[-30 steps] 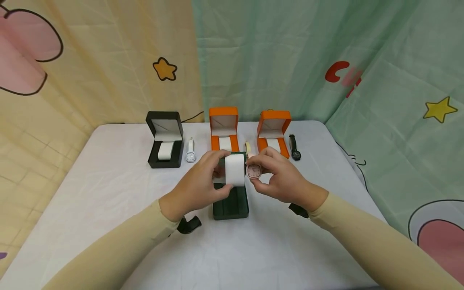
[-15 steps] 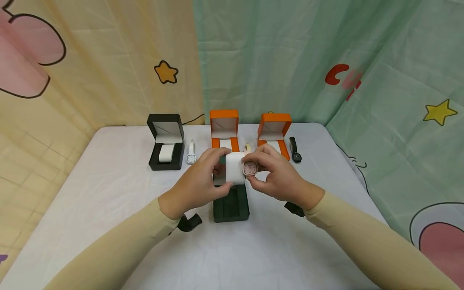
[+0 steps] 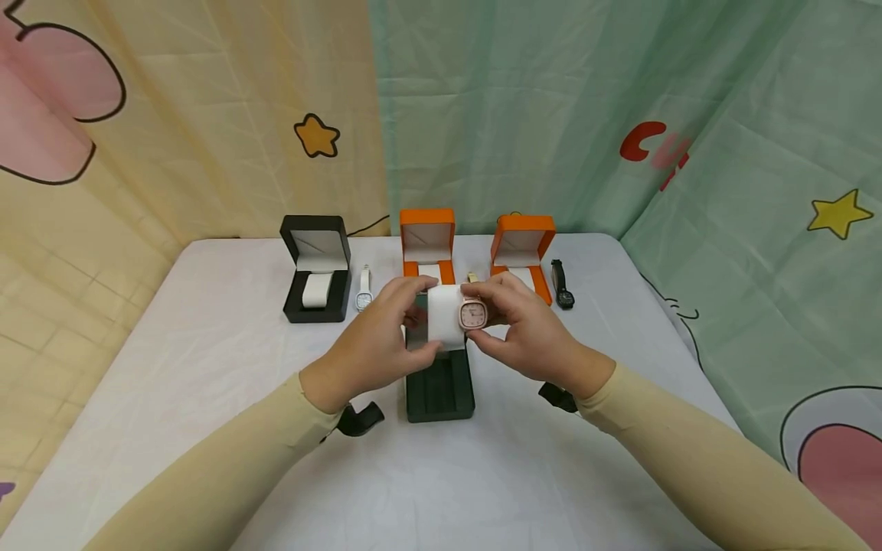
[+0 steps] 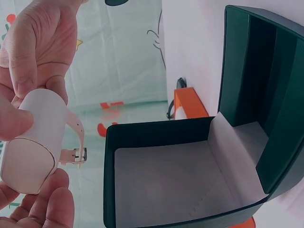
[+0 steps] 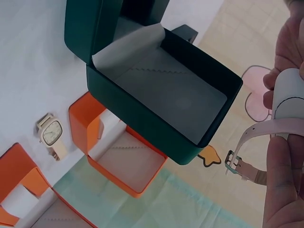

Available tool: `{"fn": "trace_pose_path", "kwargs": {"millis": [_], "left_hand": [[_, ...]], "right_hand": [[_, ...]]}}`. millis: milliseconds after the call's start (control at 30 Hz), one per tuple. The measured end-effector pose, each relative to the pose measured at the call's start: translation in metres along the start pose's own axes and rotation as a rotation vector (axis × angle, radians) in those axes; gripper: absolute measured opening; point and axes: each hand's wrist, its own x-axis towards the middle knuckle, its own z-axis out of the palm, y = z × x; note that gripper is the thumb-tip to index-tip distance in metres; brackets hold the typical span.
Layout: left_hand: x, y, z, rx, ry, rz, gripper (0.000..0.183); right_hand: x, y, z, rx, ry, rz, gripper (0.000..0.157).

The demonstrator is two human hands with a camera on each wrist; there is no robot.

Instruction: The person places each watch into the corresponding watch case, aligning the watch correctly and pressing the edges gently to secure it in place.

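Observation:
My left hand (image 3: 375, 337) holds a white watch pillow (image 3: 445, 317) by its end, above an open dark green watch box (image 3: 441, 409). My right hand (image 3: 540, 333) pinches a pink watch (image 3: 473, 314) with a square face against the pillow's right end. In the right wrist view, the pale pink strap (image 5: 280, 126) passes over the pillow. The buckle (image 5: 231, 159) hangs unfastened beside it. The left wrist view shows the green box's raised lid (image 4: 161, 126) with a pale lining, and the strap curving off the pillow.
Behind the hands stand an open black watch box (image 3: 313, 314) and two open orange watch boxes (image 3: 427, 216) (image 3: 525, 222), each with a white pillow. A white watch (image 3: 364, 291), a gold-toned watch (image 5: 51, 133) and a black watch (image 3: 562, 287) lie between and beside them.
My right hand has brought the pink watch leftward onto the end of the white pillow. The left hand keeps its grip on the pillow, which has risen slightly.

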Motion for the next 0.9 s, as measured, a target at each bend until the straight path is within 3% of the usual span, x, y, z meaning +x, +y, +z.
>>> {"fn": "trace_pose_path", "kwargs": {"millis": [467,900], "left_hand": [[0.0008,-0.0026,-0.0015,-0.034,-0.004,-0.011,0.073],[0.0012,-0.0031,-0.0023,-0.049,-0.004,-0.013,0.073]], "right_hand": [[-0.0004,0.0007,0.0018,0.042,0.007,0.027,0.055],[-0.0005,-0.0006,0.0021,0.031,0.039,0.003,0.053]]}}
